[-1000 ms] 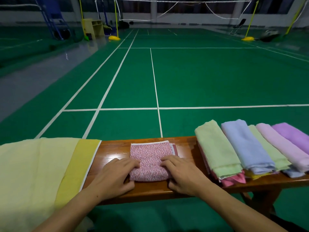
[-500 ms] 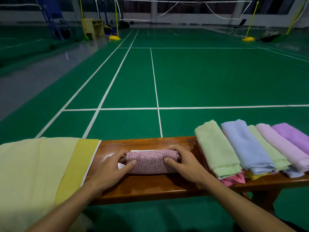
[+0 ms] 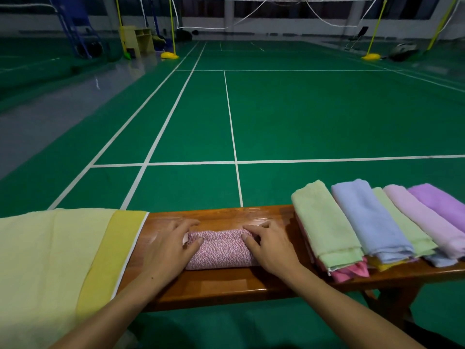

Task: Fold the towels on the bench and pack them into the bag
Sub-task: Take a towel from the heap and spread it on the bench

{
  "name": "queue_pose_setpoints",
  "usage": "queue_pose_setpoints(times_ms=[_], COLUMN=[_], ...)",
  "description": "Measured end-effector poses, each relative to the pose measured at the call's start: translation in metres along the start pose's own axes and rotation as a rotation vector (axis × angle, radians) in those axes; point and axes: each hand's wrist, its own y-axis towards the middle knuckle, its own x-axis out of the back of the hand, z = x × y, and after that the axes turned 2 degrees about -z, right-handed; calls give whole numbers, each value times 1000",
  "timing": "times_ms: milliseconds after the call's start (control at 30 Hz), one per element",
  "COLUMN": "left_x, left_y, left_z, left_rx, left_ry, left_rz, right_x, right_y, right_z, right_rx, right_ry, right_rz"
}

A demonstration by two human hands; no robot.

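Observation:
A pink speckled towel lies folded into a short, thick band on the middle of the wooden bench. My left hand holds its left end, thumb on top and fingers reaching over the far edge. My right hand holds the right end the same way, fingers bent over the far edge. A pale yellow bag with a darker yellow band lies flat over the bench's left end. Several folded towels in green, blue, pink and purple overlap in a row on the right end.
Beyond the bench stretches a green badminton court with white lines and a net at the far end. A bench leg stands low on the right. Bare bench wood shows between the bag and my left hand.
The pink towel's near half was folded over away from me, halving its depth. Both hands then shifted to its two ends and settled on the folded band.

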Motion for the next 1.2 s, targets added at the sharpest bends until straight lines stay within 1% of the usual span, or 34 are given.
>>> queue_pose_setpoints(times_ms=[67, 100, 167, 200, 267, 333, 367, 467, 567, 633, 700, 800, 867, 1000, 1133, 1200], left_x=[-4, -5, -8, -8, -8, -8, -8, -2, 7, 9, 11, 19, 20, 24, 38, 42], left_y=[0, -1, -3, -3, -4, -4, -3, -2, 2, 4, 6, 10, 13, 19, 24, 24], left_z=[1, 0, -2, -1, 1, 3, 4, 1, 3, 3, 0, -5, 0, 4, -2, -5], left_rx=[-133, -184, -223, -226, -199, -150, -113, 53, 210, 277, 335, 476, 501, 361, 230, 199], left_ry=[26, 47, 119, 146, 162, 154, 126, 1, -25, -67, -183, -498, -632, -834, -872, -875], left_rz=[-28, -26, 0, 14, 45, 81, 97, 119, 176, 211, 250, 349, 415, 386, 354, 325], right_x=[2, 2, -2, -5, -11, -14, -13, -6, -4, -3, -4, -5, -4, -1, 2, 3], right_y=[-1, -2, -5, -7, -11, -12, -11, -5, -5, -7, -8, -7, -5, 9, 18, 22], right_z=[6, 11, 18, 21, 25, 25, 23, 20, 21, 25, 28, 31, 32, 27, 30, 34], right_rx=[35, 92, 274, 370, 482, 458, 429, 369, 377, 375, 361, 354, 335, 231, 132, 126], right_ry=[-122, -192, -275, -288, -302, -303, -294, -312, -335, -315, -271, -280, -215, 93, 477, 578], right_rz=[-48, -105, -169, -161, -57, 39, 55, 71, 61, 42, 32, 57, 148, 319, 473, 505])
